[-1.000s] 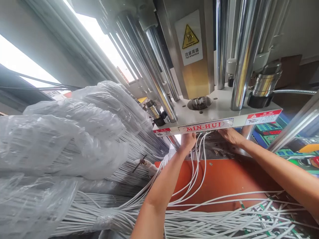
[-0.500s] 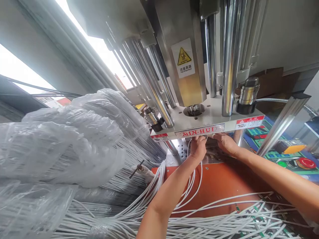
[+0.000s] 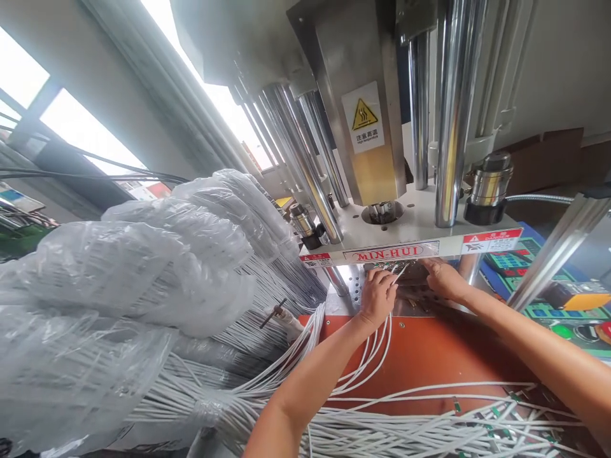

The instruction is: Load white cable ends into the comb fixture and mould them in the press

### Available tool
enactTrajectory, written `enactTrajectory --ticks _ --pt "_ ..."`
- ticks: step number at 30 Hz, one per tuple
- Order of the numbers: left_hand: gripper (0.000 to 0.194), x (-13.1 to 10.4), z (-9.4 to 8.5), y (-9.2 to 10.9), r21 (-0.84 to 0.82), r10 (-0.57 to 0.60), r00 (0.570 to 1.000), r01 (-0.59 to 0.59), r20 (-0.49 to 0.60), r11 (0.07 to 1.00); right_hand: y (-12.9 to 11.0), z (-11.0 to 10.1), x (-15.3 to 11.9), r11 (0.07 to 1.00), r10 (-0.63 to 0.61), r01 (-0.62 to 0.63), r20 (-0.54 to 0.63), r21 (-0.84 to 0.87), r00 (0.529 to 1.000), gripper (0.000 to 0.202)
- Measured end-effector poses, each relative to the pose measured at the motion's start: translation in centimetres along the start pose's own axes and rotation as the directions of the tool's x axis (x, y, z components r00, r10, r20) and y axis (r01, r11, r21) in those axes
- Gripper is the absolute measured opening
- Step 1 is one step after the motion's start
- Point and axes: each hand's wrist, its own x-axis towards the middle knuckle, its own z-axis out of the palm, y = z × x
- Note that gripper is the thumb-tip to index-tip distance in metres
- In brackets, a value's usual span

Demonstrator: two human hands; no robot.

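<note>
Under the front plate of a press (image 3: pixel 405 248), my left hand (image 3: pixel 379 296) has its fingers closed over several thin white cables (image 3: pixel 382 340), which trail down past the wrist. The cable ends run toward a dark metal mold (image 3: pixel 411 272) below the plate. My right hand (image 3: pixel 442 278) is curled at the mold's right end. Its fingertips are partly hidden, so I cannot make out what they grip. Above, a brass-coloured nozzle block (image 3: pixel 377 181) points down into a round hole in the plate.
White cables with small green-and-metal ends (image 3: pixel 496 423) lie across the front of an orange work surface (image 3: pixel 429 356). Plastic-wrapped cable bundles (image 3: pixel 143 273) are piled at left, near a T-handled clamp (image 3: pixel 274 312). Steel columns (image 3: pixel 458 127) and a button panel (image 3: pixel 573 321) stand at right.
The view has shifted, so the press sits farther right. My left hand has drawn back a little from under the plate, and more of the mold and cable ends shows between the hands.
</note>
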Motion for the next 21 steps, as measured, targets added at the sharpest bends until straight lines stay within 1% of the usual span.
enactTrajectory --ticks 2,4,6,8,10,13,15,19,20,21 --pt "0.020 -0.4 -1.2 -0.7 -0.003 -0.077 0.996 0.077 -0.041 0.997 -1.0 0.2 0.0 1.000 0.002 -0.002 0.002 -0.029 1.000 0.064" --pt "0.025 -0.6 -2.1 -1.8 0.036 -0.170 0.983 0.173 -0.072 0.984 -2.3 0.4 0.2 0.997 0.001 0.000 0.014 -0.078 1.000 0.062" --pt "0.033 -0.6 -2.5 -3.0 0.082 -0.245 0.967 0.251 -0.069 0.965 -3.5 0.6 0.8 0.987 -0.009 0.016 0.048 -0.157 0.999 0.062" --pt "0.043 -0.7 -2.6 -3.8 0.120 -0.285 0.958 0.286 -0.029 0.951 -4.3 0.8 1.5 0.974 -0.020 0.038 0.080 -0.223 0.997 0.061" --pt "0.055 -0.7 -2.5 -4.2 0.144 -0.280 0.960 0.274 0.024 0.951 -4.7 0.8 2.0 0.969 -0.026 0.045 0.081 -0.242 0.996 0.060" --pt "0.068 -0.4 -2.2 -4.3 0.155 -0.209 0.973 0.193 0.095 0.969 -4.6 0.8 1.9 0.970 -0.031 0.049 0.078 -0.237 0.996 0.054" --pt "0.068 0.0 -1.9 -4.4 0.155 -0.175 0.974 0.153 0.141 0.976 -4.5 0.7 1.3 0.972 -0.063 0.081 0.091 -0.220 0.994 0.052" --pt "0.062 0.7 -1.2 -5.1 0.171 -0.185 0.953 0.146 0.241 0.974 -4.6 -0.1 0.5 0.949 -0.168 0.190 0.104 -0.252 0.980 0.049" --pt "0.061 0.8 -1.1 -5.2 0.173 -0.186 0.948 0.144 0.258 0.974 -4.5 -0.4 0.5 0.948 -0.189 0.212 0.114 -0.239 0.975 0.051" --pt "0.062 0.9 -1.0 -5.4 0.172 -0.186 0.944 0.143 0.272 0.975 -4.2 -0.7 0.6 0.957 -0.199 0.219 0.120 -0.188 0.973 0.054"
